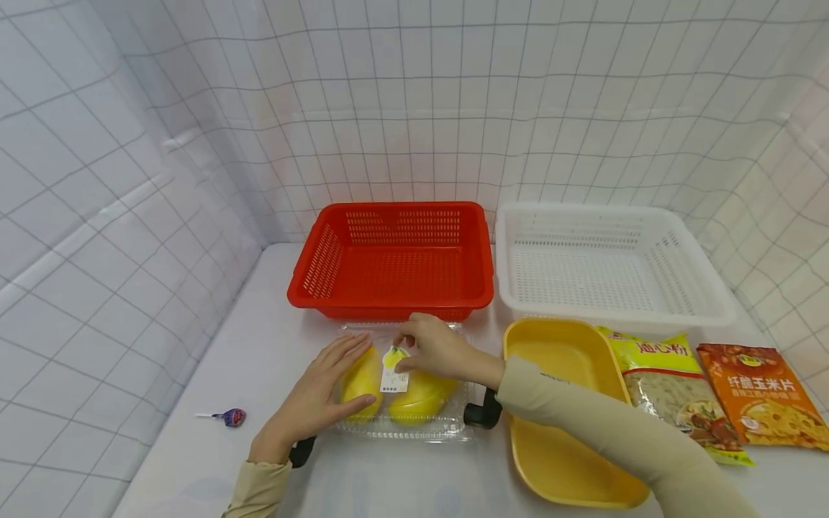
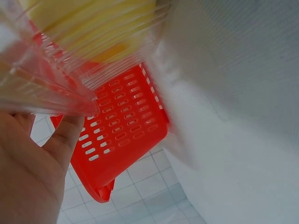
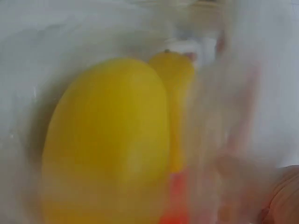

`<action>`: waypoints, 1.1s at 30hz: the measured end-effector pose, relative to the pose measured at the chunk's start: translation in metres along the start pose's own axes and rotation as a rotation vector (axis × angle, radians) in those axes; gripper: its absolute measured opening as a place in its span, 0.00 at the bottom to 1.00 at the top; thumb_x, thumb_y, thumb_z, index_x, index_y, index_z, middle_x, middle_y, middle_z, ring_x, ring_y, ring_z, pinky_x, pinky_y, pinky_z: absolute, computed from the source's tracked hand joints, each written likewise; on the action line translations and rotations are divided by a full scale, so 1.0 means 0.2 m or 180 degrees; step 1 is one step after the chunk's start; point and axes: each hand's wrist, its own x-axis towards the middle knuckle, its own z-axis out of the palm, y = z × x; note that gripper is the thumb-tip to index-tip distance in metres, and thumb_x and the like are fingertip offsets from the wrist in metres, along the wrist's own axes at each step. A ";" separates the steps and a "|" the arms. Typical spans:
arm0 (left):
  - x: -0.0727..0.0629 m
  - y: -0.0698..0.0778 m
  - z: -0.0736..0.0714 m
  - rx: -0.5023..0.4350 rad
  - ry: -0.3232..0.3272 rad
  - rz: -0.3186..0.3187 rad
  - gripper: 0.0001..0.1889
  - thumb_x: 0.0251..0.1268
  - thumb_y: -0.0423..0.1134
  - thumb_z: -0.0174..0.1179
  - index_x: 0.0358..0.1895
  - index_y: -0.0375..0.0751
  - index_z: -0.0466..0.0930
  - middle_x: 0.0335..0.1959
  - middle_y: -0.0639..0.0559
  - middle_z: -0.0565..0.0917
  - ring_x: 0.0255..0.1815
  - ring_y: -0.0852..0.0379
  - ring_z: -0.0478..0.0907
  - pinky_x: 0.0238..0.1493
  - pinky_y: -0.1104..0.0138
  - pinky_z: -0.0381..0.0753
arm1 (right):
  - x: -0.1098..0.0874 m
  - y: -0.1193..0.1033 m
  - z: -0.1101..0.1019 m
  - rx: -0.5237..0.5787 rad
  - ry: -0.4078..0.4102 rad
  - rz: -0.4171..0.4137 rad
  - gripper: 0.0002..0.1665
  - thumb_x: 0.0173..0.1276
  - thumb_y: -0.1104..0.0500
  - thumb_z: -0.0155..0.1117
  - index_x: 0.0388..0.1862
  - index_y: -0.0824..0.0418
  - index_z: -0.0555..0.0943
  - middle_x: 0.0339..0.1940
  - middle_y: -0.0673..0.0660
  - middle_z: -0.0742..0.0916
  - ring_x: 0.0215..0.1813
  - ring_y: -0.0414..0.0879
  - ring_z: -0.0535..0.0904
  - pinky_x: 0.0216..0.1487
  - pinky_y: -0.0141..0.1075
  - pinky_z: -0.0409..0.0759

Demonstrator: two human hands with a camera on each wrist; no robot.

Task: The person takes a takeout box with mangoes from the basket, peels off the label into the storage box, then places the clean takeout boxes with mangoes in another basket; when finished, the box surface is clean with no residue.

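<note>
A clear plastic clamshell box (image 1: 421, 434) lies in front of the red basket, with two yellow mango-like fruits (image 1: 419, 404) inside. On its lid is a white label (image 1: 393, 383) with a yellow fruit picture at the top. My left hand (image 1: 322, 394) rests over the left side of the lid, fingers extended. In the left wrist view, the thumb (image 2: 65, 135) is right at the box's ridged rim. From the right, my right hand (image 1: 440, 351) pinches the label's upper part between thumb and bent index finger. The blurred right wrist view shows a large yellow fruit (image 3: 107, 144) through the plastic.
Behind the box stand a red basket (image 1: 395, 314) and a white basket (image 1: 609, 316). A yellow tray (image 1: 570, 460) sits under my right forearm. Farther right are a pasta bag (image 1: 673, 396) and an orange snack bag (image 1: 764, 396). A lollipop (image 1: 233, 417) lies left.
</note>
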 end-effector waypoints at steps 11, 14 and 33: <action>0.00 -0.01 0.00 0.0023 -0.0014 0.0028 0.42 0.56 0.59 0.63 0.72 0.44 0.61 0.73 0.56 0.58 0.73 0.52 0.49 0.67 0.45 0.52 | 0.04 -0.04 -0.01 -0.0075 -0.0259 0.0377 0.19 0.51 0.56 0.78 0.40 0.61 0.83 0.29 0.48 0.77 0.33 0.42 0.71 0.35 0.29 0.72; 0.00 -0.01 0.00 0.0009 0.0015 0.0042 0.42 0.56 0.59 0.64 0.71 0.44 0.62 0.72 0.55 0.59 0.72 0.52 0.50 0.67 0.45 0.52 | 0.05 -0.05 -0.02 -0.0113 -0.0313 0.0387 0.17 0.52 0.56 0.77 0.37 0.60 0.82 0.29 0.49 0.77 0.33 0.42 0.70 0.34 0.30 0.71; 0.00 0.00 0.00 0.0028 0.0007 0.0045 0.41 0.56 0.59 0.63 0.71 0.44 0.63 0.72 0.54 0.60 0.72 0.52 0.50 0.67 0.46 0.53 | 0.06 -0.07 -0.01 -0.0224 -0.0231 0.0350 0.13 0.51 0.57 0.77 0.34 0.60 0.83 0.30 0.56 0.79 0.31 0.43 0.69 0.32 0.31 0.69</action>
